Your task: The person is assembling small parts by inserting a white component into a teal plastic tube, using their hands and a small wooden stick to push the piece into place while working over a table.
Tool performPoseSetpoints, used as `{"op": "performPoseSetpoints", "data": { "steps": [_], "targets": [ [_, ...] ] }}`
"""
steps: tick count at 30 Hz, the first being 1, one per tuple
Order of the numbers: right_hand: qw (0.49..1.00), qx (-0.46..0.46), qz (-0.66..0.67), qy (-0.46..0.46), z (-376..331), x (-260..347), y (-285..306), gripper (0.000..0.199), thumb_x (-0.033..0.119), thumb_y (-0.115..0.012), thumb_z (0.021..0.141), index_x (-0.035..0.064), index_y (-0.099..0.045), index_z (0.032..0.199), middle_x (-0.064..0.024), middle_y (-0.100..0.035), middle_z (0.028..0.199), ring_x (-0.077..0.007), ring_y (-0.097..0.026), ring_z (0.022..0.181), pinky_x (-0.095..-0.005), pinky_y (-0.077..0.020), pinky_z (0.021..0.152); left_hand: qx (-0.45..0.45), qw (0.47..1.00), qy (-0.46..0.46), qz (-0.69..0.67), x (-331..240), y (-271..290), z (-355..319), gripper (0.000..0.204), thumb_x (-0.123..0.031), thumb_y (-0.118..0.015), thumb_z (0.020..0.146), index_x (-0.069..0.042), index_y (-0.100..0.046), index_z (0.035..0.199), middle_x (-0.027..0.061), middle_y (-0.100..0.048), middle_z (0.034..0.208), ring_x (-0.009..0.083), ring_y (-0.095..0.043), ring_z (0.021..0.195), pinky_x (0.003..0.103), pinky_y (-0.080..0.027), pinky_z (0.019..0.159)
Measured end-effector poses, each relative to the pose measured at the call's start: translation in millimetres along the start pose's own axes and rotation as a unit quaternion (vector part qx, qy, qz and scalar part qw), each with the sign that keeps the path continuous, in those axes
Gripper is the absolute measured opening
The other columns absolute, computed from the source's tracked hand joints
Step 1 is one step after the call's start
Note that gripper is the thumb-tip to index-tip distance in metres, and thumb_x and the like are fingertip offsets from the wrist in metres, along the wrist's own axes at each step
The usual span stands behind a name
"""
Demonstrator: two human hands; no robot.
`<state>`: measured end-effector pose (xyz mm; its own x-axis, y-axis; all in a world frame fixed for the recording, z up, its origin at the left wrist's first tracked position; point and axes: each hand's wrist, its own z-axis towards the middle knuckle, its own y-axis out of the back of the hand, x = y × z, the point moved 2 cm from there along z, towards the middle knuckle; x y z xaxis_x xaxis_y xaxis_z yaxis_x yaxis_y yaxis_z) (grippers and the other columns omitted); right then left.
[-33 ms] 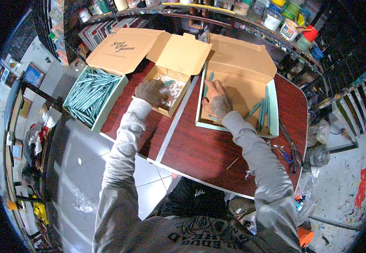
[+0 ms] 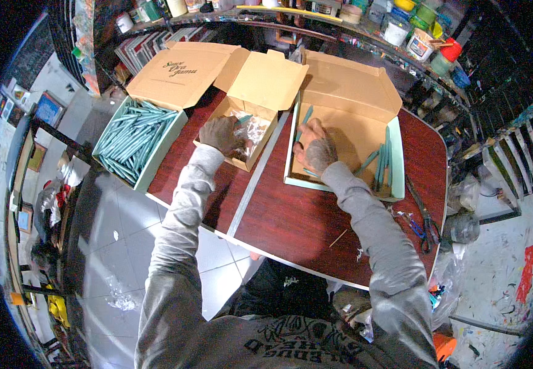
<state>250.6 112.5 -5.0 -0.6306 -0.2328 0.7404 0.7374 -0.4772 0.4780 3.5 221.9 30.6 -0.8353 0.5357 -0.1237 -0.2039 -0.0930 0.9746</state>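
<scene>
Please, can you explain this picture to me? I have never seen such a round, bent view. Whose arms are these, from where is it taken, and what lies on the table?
The picture comes from a wide fisheye camera worn on a person's head, looking down, so straight edges bend near the rim. The two grey-sleeved arms are that person's own; there is no machine.

On the dark red table stand three open cardboard boxes. The left box is full of teal sticks. The left hand reaches into the small middle box, which holds clear plastic wrappers. The right hand rests inside the large right box, where a few teal sticks lie. Whether either hand grips something, I cannot tell.

Pliers or scissors lie near the right edge. Paint pots stand on shelves behind.
</scene>
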Motion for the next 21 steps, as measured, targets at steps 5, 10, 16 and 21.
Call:
{"op": "performPoseSetpoints", "data": {
  "steps": [5,10,16,21],
  "targets": [
    [0.965,0.103,-0.23,0.076,-4,11,5,0.029,0.016,-0.069,0.073,-0.0002,-0.065,0.097,-0.018,-0.05,0.106,-0.0386,-0.056,0.096,-0.0468,-0.0494,0.087,-0.037,0.997,0.05,-0.035,4,-20,-5,0.038,-0.051,-0.074,0.073,-0.015,-0.075,0.087,0.0157,-0.072,0.082,0.0368,-0.07,0.075,0.048,-0.058,0.069],
    [0.948,0.175,-0.26,-0.05,0,16,39,0.027,0.023,-0.07,0.075,0.0033,-0.067,0.093,-0.017,-0.054,0.115,-0.0362,-0.054,0.111,-0.0511,-0.0448,0.096,-0.073,0.996,0.028,-0.036,-15,-7,-5,0.031,-0.044,-0.065,0.082,-0.014,-0.072,0.084,0.0168,-0.071,0.079,0.0396,-0.07,0.073,0.051,-0.058,0.068],
    [0.93,0.126,-0.285,0.194,-8,18,28,0.033,0.023,-0.074,0.078,0.0068,-0.073,0.106,-0.0178,-0.056,0.138,-0.0384,-0.056,0.119,-0.047,-0.041,0.106,-0.106,0.984,0.094,-0.109,-1,10,-13,0.035,-0.047,-0.072,0.081,-0.014,-0.072,0.092,0.0183,-0.072,0.084,0.0385,-0.071,0.08,0.052,-0.057,0.069],
    [0.988,0.054,-0.13,0.058,2,10,35,0.013,0.015,-0.073,0.079,0.0058,-0.074,0.087,-0.0127,-0.072,0.105,-0.0331,-0.064,0.104,-0.0433,-0.0457,0.099,-0.106,0.97,0.091,-0.198,8,17,-1,0.029,-0.041,-0.08,0.078,-0.015,-0.074,0.088,0.0136,-0.073,0.082,0.0317,-0.073,0.079,0.045,-0.058,0.071]
  ]
}}
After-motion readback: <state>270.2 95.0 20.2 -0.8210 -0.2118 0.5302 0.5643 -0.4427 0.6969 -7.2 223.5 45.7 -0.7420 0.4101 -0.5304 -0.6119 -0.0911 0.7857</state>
